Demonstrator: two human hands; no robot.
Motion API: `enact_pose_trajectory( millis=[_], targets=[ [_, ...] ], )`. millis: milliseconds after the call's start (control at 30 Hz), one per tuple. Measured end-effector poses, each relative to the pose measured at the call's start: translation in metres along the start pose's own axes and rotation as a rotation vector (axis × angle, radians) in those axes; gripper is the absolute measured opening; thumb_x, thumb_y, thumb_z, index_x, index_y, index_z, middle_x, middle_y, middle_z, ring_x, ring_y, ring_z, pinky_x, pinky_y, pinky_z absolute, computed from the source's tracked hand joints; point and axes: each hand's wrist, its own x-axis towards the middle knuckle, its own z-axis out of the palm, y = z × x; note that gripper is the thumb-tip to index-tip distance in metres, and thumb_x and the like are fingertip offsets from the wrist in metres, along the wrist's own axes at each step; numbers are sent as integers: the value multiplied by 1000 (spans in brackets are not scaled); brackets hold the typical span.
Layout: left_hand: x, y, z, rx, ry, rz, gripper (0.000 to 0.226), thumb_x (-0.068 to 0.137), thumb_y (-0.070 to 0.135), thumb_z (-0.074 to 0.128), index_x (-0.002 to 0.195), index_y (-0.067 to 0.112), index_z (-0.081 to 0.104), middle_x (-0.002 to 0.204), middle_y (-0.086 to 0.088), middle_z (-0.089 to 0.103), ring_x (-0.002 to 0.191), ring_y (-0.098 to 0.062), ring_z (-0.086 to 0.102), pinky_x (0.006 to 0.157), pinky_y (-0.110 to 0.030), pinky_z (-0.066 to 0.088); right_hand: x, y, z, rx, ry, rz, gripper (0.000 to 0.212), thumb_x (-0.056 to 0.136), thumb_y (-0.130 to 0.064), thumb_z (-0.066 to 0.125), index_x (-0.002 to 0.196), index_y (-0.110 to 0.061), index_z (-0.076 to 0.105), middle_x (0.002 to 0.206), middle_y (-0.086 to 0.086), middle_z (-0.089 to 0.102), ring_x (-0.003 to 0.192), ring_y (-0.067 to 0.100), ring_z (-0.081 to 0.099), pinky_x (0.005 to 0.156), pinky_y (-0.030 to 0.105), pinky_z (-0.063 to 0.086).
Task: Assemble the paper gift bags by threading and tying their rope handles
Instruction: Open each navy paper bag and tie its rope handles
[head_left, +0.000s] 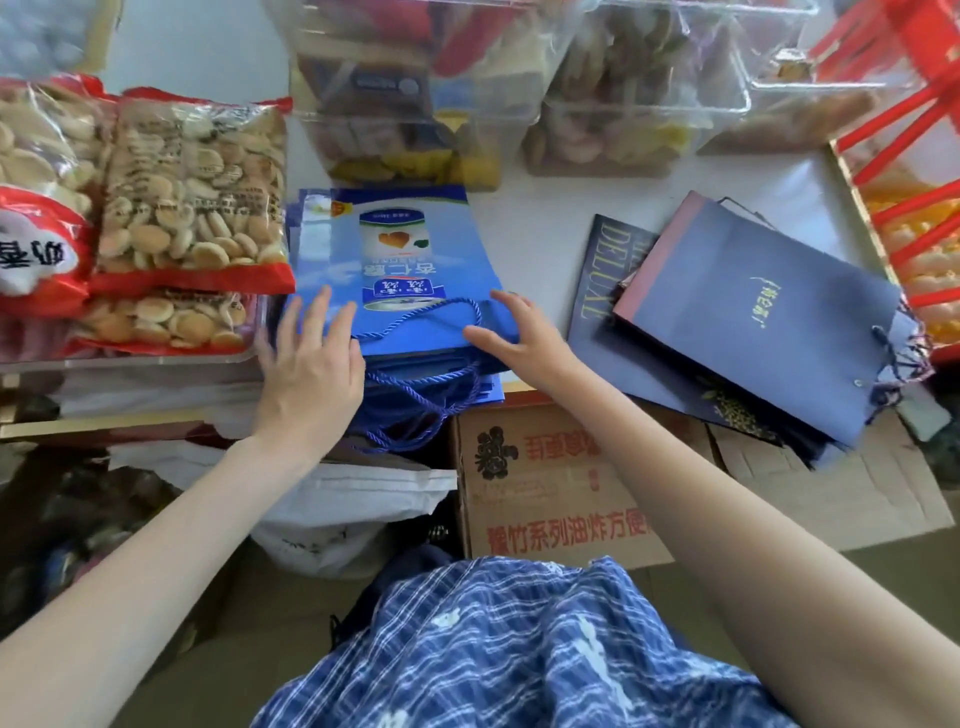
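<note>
blue paper gift bags (400, 249) are stacked flat at the near edge of the tabletop (540, 208), roughly mid-way along it, and most of that pile looks done already. the top bag has its blue rope handle (441, 306) looped across the front, and more finished handles (415, 410) dangle off the near edge from the bags underneath.

left hand (311, 364) lies flat on the left side of the stack, fingers spread and straight, gripping nothing. right hand (511, 332) rests on the right side of the top bag, fingers relaxed and slightly bent, also holding nothing. my guess is it's just squaring up the pile.

over toward the right edge there's a messier heap of navy gift bags (769, 312), and the top one has a cord (893, 353) knotted at its right end. can't tell whether the ones buried underneath have handles yet, so that heap might be what's left.
</note>
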Motion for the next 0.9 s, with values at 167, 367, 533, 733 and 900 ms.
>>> enact_pose_trajectory(
  millis=[167,367,533,733,900],
  targets=[
    [11,74,-12,140,123,210,43,87,21,39,121,2,55,136,-20,49,128,-41,41,108,-60,14,-26,49,-56,55,144,48,65,89,-41,59,142,-13,36,146,6,40,134,19,36,99,22,30],
    [38,186,29,110,-94,388,46,74,17,39,110,2,64,121,-21,60,110,-38,58,99,-54,38,-59,140,-128,-36,279,129,55,90,-33,61,135,-8,44,139,9,47,129,22,42,100,26,31],
    [28,274,74,60,-171,301,49,77,12,47,125,3,56,136,-18,50,119,-37,49,106,-49,28,-96,232,-188,-275,293,130,52,86,-30,67,130,-10,49,139,13,41,132,29,32,103,33,27],
    [9,365,113,29,-262,260,51,89,13,51,138,9,41,149,-8,33,132,-26,36,112,-38,15,-140,329,-241,-550,163,214,65,78,-35,73,134,-15,45,147,16,26,126,42,31,105,43,27],
    [4,413,130,-63,-361,351,67,86,23,62,144,11,30,152,-8,26,137,-29,29,107,-44,33,-155,326,-239,-408,402,-279,19,76,-13,51,72,2,62,78,19,58,66,35,61,55,33,48]
  ],
)
